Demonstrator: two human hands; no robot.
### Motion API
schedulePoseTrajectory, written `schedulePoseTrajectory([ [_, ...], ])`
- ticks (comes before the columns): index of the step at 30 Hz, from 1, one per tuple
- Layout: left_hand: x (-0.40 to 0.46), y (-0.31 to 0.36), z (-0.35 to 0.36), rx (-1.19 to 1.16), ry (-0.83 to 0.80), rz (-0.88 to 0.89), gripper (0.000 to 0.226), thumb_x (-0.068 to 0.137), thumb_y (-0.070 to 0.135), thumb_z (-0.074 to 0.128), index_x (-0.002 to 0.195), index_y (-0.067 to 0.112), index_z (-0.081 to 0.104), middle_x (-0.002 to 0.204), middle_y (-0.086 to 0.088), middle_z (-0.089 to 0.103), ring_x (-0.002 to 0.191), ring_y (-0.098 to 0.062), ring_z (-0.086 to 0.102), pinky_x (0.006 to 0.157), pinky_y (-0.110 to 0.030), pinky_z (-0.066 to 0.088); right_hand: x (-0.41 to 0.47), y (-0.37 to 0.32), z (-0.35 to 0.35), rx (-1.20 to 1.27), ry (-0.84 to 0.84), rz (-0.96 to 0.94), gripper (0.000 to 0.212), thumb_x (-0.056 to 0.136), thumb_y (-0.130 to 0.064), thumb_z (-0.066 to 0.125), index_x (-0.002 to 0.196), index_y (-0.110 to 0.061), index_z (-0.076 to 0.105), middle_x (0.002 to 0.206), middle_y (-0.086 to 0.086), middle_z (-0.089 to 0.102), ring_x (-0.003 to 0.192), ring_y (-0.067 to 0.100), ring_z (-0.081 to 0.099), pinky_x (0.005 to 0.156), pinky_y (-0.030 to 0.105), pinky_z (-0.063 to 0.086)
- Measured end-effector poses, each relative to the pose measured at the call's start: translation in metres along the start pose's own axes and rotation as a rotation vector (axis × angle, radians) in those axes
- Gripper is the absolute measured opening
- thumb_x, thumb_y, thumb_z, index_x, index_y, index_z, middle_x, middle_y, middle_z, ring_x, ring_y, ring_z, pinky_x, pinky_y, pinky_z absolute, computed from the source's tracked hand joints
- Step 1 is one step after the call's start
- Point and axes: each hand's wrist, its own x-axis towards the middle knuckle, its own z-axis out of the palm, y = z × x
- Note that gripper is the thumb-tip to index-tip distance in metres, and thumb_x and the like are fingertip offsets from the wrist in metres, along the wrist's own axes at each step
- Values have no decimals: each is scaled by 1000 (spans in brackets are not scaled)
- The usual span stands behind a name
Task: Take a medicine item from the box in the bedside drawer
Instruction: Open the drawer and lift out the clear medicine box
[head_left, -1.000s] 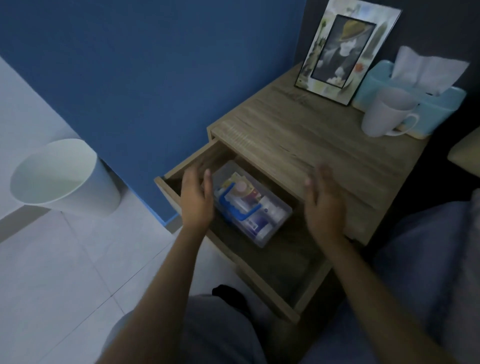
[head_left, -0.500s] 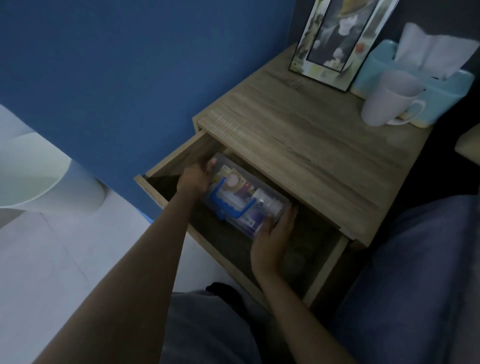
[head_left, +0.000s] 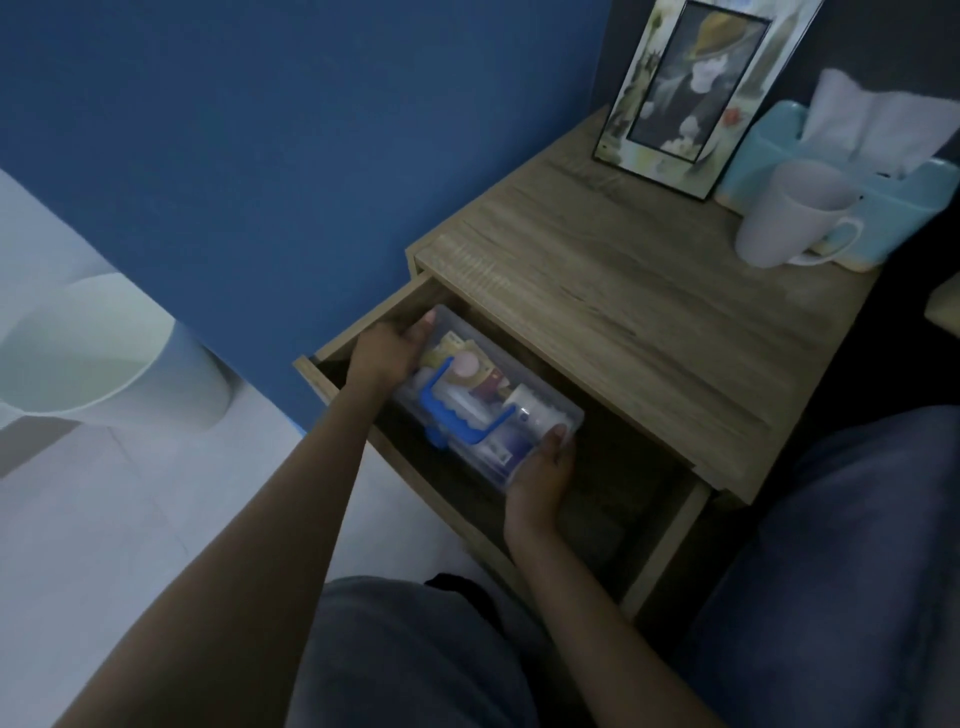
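While both hands reach into the open drawer, the scene lists as follows.

Nightstand (head_left: 649, 312): wood-grain top, set against a blue wall (head_left: 285, 156); dim light.
Drawer (head_left: 660, 551): pulled out toward the person, dark inside.
Box (head_left: 566, 410): clear plastic with a blue handle (head_left: 457, 415) on its lid, lying in the drawer's left part, tilted, lid on.
Medicine items: bottles and packets seen through the lid, a pink cap (head_left: 465, 365) and a white bottle (head_left: 530, 408) among them; labels too blurred to read.
Left hand (head_left: 387, 353): fingers curled round the box's far left end, clasping it.
Right hand (head_left: 543, 475): fingers wrapped on the box's near right end, thumb on the lid's corner.
Frame (head_left: 696, 88): upright at the top's back edge, leaning on the wall.
Tissue box (head_left: 893, 202): pale blue, beside the frame, white tissue standing out.
Mug (head_left: 789, 218): white, in front of the tissue box, touching it, handle to the right.
Bin (head_left: 104, 364): white, on the pale tiled floor (head_left: 104, 545) left of the nightstand, well apart from it.
Lap: grey fabric at the lower edge; blue bedding at right.
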Motion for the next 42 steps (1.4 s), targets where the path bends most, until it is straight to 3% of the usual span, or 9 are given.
schedulePoseTrajectory([
  [4,-13,15,-27,74,123,44,57,91,56,44,64,8,53,65,-8,55,59,-17,48,64,-30,36,-20,-18,5,17,-73,8,37,98,-34,41,135,-30,43,107,-5,61,99,14,65,84,37,53],
  [8,-25,34,-57,95,181,75,52,91,57,43,86,9,61,87,-9,61,82,-23,54,75,-32,39,-40,-41,11,50,-142,39,38,99,-35,39,137,-28,41,112,1,60,101,18,64,80,35,53],
  [13,-40,71,-89,173,240,62,63,91,60,38,60,6,48,61,-7,52,60,-20,48,57,-32,36,-53,-79,17,67,-174,28,33,99,-36,41,130,-26,47,108,1,63,91,12,66,68,26,53],
  [16,-46,99,-99,145,282,96,63,94,57,35,49,13,33,51,-3,42,51,-19,42,50,-30,30,-46,-115,23,58,-183,51,39,97,-42,43,132,-26,48,108,1,65,96,18,67,81,37,56],
  [21,-37,135,-90,-33,254,108,56,96,51,37,54,13,35,60,-6,45,61,-23,44,62,-36,35,10,-190,35,-233,-149,-86,52,99,-45,35,130,-9,54,125,15,63,111,31,63,98,47,50],
  [24,-23,147,-65,-74,192,82,51,97,45,39,75,4,57,93,-21,63,92,-33,59,85,-42,44,51,-227,31,-334,-179,-111,47,99,-42,37,117,-6,61,118,18,65,101,33,66,92,47,53],
  [27,-5,155,-35,-128,158,50,50,97,42,41,100,-2,65,116,-25,64,107,-36,59,84,-36,41,87,-253,31,-355,-180,-215,38,100,-33,40,113,-6,63,119,19,63,92,26,63,83,37,50],
  [35,31,161,15,-131,146,33,53,96,43,41,100,-5,63,110,-23,64,102,-34,58,77,-31,36,157,-268,25,-416,-266,-130,36,97,-33,48,116,-4,60,87,8,65,68,21,62,75,37,51],
  [42,25,161,25,-263,230,129,44,95,48,43,92,11,66,81,1,60,80,-17,53,72,-27,34,178,-258,24,-554,-248,-283,43,98,-42,42,106,-6,65,100,13,68,79,23,65,76,32,52],
])
